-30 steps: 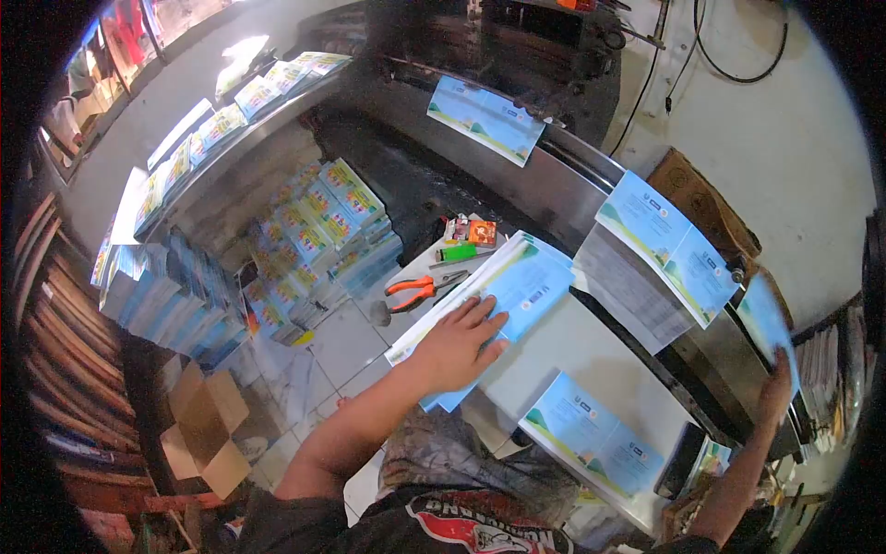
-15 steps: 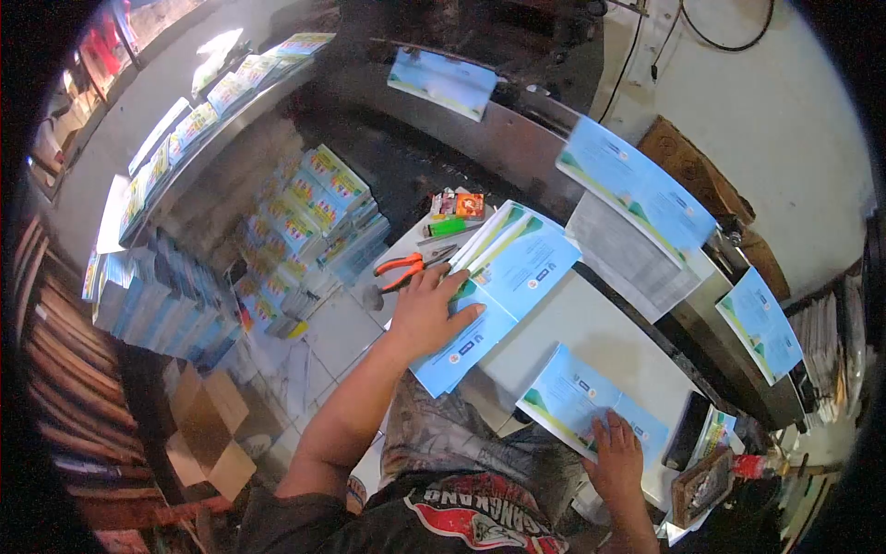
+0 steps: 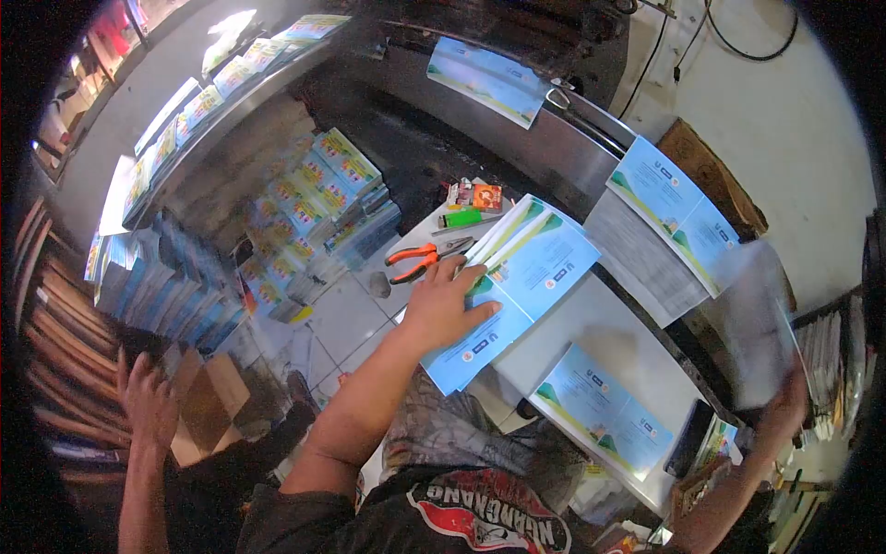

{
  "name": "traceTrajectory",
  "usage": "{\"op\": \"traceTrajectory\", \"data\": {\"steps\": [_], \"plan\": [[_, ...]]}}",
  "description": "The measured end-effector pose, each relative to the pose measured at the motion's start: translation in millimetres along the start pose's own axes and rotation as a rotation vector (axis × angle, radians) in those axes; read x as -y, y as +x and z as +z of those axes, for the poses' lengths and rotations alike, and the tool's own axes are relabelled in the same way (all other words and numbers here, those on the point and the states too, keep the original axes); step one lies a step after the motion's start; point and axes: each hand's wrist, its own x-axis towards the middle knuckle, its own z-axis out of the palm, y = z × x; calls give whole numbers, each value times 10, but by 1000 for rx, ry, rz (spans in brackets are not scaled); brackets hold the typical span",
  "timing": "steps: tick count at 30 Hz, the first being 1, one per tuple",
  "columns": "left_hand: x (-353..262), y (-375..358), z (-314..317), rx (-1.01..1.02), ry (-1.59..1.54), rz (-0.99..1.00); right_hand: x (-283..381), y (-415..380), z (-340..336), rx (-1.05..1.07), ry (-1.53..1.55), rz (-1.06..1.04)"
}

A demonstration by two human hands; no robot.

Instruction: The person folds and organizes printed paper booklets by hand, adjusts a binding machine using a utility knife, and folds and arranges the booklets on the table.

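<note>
My left hand (image 3: 450, 309) lies palm down with its thumb apart on a fanned stack of blue printed sheets (image 3: 544, 268) on the white table. Far to the right, my right hand (image 3: 786, 397) is smeared by motion and grips a blurred printed sheet (image 3: 752, 319). That sheet's face cannot be made out. A second blue sheet pile (image 3: 604, 406) lies on the table's near right part, with no hand on it. Orange-handled pliers (image 3: 420, 258) are just beyond my left fingers.
Another person's hand (image 3: 148, 402) reaches in at left, near an open cardboard box (image 3: 208, 402). Blue sheets (image 3: 669, 198) hang along the metal rail (image 3: 572, 134). A green lighter (image 3: 460, 218) and a phone (image 3: 689, 436) lie on the table (image 3: 637, 342). Booklet stacks (image 3: 318, 198) stand beyond.
My right hand has left the near sheet pile and swung right and up to the rail's end, where a sheet is now moving. Another person's hand has appeared at left. My left hand stays put.
</note>
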Motion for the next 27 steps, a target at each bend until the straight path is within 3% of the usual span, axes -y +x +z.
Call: {"op": "traceTrajectory", "data": {"steps": [2,5,6,7,10,12,14,15,17,19,21,24,27], "plan": [[-6,0,-9,6,0,-7,-13,359,-203,-213,-598,-274],[-4,5,-13,6,-13,1,-867,560,14,-173,-486,-148],[2,6,-9,-2,-27,9,-1032,505,179,-67,-343,27],[1,1,-5,-5,-27,12,-1287,364,315,42,-444,-42],[-2,3,8,-16,-29,5,-1260,-83,524,176,-575,-82],[0,-14,-1,-18,-26,5,-1170,-315,557,269,-469,162],[6,-10,2,-10,-45,12,-1103,-620,608,284,-489,90],[17,-8,4,-10,-72,15,-1013,-725,645,294,-511,7],[29,6,22,-6,-51,11,-10,-810,632,515,-190,192],[35,11,52,0,-33,3,453,-1215,842,620,-204,-12],[38,17,59,-16,-44,6,1233,-1349,831,751,-162,-87],[13,20,36,0,-55,-10,1444,-1731,919,823,-236,-217],[29,-1,40,-32,-54,23,1275,-1880,888,898,-161,-177]]}}
